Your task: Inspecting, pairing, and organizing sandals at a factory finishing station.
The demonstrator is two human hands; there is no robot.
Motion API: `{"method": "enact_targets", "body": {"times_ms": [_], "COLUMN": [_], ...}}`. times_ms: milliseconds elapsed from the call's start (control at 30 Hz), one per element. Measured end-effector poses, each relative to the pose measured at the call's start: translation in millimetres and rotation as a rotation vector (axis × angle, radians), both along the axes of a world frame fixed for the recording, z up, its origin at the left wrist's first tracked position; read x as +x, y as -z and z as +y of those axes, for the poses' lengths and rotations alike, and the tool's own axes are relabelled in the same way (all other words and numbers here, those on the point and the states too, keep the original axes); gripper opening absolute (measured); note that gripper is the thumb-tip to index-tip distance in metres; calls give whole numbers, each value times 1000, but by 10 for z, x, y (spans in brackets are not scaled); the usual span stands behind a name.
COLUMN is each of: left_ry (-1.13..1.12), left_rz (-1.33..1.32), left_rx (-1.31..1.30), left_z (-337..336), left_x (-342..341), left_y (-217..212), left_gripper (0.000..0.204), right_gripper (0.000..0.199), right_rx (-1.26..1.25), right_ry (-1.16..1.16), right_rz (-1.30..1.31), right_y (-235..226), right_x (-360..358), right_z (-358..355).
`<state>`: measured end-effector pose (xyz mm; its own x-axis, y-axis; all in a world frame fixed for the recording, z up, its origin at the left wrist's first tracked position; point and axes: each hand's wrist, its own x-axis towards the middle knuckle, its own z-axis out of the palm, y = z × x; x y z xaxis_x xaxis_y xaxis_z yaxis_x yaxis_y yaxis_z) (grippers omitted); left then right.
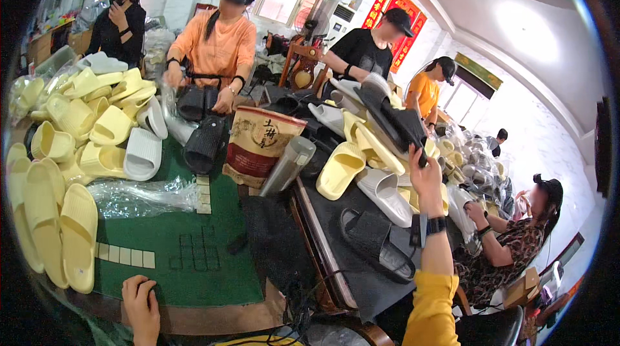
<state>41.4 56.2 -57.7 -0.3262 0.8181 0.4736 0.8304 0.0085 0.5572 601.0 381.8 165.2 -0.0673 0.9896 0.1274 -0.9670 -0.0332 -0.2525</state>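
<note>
At the far left of the frame lies a heap of pale yellow slippers (71,120), made of smooth moulded foam with thick rounded soles and ribbed footbeds, and two long ones lie flat side by side at the lower left. Among them are some white slippers (142,152) of the same shape. Below the heap a crumpled clear plastic bag (142,196) shines on the green felt mat (219,262) that covers the desk; small cream tiles (126,255) lie in a row on this mat. At the lower edge, left of the middle, the left hand (141,307) rests at the front rim of the desk with the fingers curled downward, gripping nothing that I can see. In the upper middle a person in an orange shirt holds black slippers (197,102), and a ribbed black one lies just below. In the middle stands a brown and red paper bag (258,142); what is in it is hidden. Beside it leans a grey metal cup (289,164). Right of the middle, on a dark cloth, lie more yellow, white and black slippers. The right hand (423,175), with a dark wristband and a yellow sleeve, is lifted up, its fingers closed around the toe of a black slipper (397,123) held over that pile. At the right other people sit at work, under white walls, bright windows and red banners.
</note>
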Motion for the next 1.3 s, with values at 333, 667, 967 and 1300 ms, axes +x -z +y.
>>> {"method": "enact_targets", "body": {"times_ms": [333, 667, 967, 1300], "left_ry": [7, 50, -14, -1], "left_rz": [-48, 47, -385, 18], "left_rx": [-35, 57, 109, 60], "left_z": [-45, -36, -38, -216], "left_x": [-40, -112, -175, 141], "left_y": [-23, 80, 87, -697], "left_gripper": [17, 21, 29, 42], "right_gripper": [35, 54, 42, 23], "right_rx": [-23, -149, -347, 844], "right_ry": [255, -241, -757, -305], "right_rz": [-282, -579, -799, -1384], "right_y": [500, 1065, 1881, 1423], "right_x": [-1112, -2611, -3666, -3661], "right_z": [-2116, -2982, -3166, -2101]}}
